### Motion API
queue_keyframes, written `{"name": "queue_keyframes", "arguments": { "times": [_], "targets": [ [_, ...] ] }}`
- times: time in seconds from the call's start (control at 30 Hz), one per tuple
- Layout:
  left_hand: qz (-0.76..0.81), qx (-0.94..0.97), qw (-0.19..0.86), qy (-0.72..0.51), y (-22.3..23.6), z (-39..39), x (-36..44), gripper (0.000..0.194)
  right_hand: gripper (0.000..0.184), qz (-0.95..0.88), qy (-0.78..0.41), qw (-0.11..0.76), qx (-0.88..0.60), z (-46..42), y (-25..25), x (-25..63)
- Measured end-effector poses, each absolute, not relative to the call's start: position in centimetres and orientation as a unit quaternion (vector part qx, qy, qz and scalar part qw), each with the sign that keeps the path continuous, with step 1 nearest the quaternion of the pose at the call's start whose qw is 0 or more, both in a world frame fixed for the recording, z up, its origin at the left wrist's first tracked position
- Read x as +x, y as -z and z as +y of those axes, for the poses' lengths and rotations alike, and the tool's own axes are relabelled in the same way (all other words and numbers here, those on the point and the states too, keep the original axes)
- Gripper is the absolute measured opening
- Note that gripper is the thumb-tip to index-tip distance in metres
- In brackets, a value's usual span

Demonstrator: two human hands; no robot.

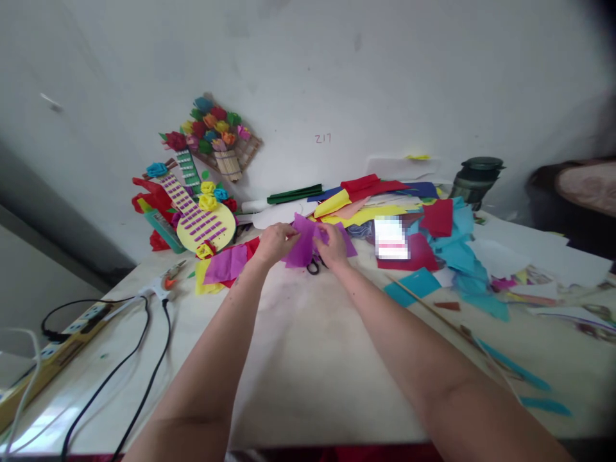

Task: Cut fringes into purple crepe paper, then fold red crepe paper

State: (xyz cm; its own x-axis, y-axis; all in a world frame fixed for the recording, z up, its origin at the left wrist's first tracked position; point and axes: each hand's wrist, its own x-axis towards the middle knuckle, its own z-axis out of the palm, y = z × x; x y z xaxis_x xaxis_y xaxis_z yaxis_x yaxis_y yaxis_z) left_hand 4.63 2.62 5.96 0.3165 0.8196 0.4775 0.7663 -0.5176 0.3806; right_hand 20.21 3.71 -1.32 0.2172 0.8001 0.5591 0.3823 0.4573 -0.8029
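Note:
Both hands are at a piece of purple crepe paper [303, 242] near the back middle of the table. My left hand [278, 244] pinches its left side between thumb and fingers. My right hand [333, 244] grips it from the right, fingers bent, and more purple paper shows behind that hand. Below the paper, the black handle of a pair of scissors [313, 267] sticks out; the blades are hidden. To the left lies another purple paper square [226, 264] on red and yellow pieces.
A guitar-shaped craft [206, 229] with paper flowers and a glue bottle [162, 226] stand at left. A glue gun [161, 285], cables and a power strip [72, 340] lie nearer. At right are a lit phone [392, 239], turquoise paper [464, 256], a stick [428, 309] and a dark jar [475, 179].

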Motion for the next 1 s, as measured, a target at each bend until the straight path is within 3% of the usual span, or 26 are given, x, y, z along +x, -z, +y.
{"name": "queue_keyframes", "arguments": {
  "times": [0.2,0.4,0.63,0.8,1.0],
  "targets": [
    [0.424,0.857,0.023,-0.290,-6.3,2.2,3.9,0.019,0.041,-0.656,-0.116,0.584,-0.464,3.8,0.7,21.3],
    [0.432,0.858,0.045,-0.273,-6.8,1.5,3.3,0.021,0.011,-0.649,-0.174,0.584,-0.455,4.1,0.8,21.0],
    [0.478,0.798,0.139,-0.338,-7.4,1.4,2.2,0.023,0.012,-0.614,-0.193,0.641,-0.417,4.6,1.3,20.6],
    [0.544,0.675,0.210,-0.453,-8.2,2.7,-1.6,0.036,0.026,-0.519,-0.179,0.616,-0.565,4.6,1.6,21.5],
    [0.606,0.567,0.182,-0.528,-7.1,4.1,-9.3,0.041,0.023,-0.485,-0.186,0.542,-0.660,5.3,2.4,22.0]
  ]
}}
